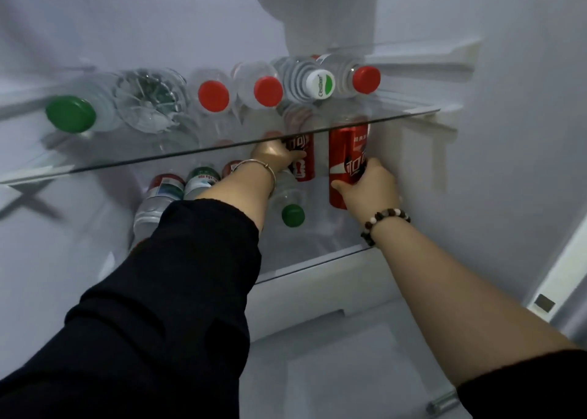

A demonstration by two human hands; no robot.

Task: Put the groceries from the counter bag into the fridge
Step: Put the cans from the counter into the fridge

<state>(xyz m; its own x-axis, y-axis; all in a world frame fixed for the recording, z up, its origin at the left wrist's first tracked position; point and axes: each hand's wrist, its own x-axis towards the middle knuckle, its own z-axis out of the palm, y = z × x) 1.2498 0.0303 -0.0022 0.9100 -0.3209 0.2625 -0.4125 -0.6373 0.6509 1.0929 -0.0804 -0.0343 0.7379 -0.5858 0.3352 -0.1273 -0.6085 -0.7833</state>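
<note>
The person is setting two red cans [344, 152] upright on the lower shelf [317, 261], toward its right edge. The left hand [276, 159] is curling its fingers round the left can [306, 171]. The right hand [370, 188] is gripping the right can, the one nearest that edge. Six water bottles [213, 96] are lying on the upper shelf [397, 115]. At least four more are lying on the lower one, left of the cans, with a sleeve hiding part of them. The stocking is looking well along, but the counter bag is sitting out of view, so what is remaining cannot be told.
</note>
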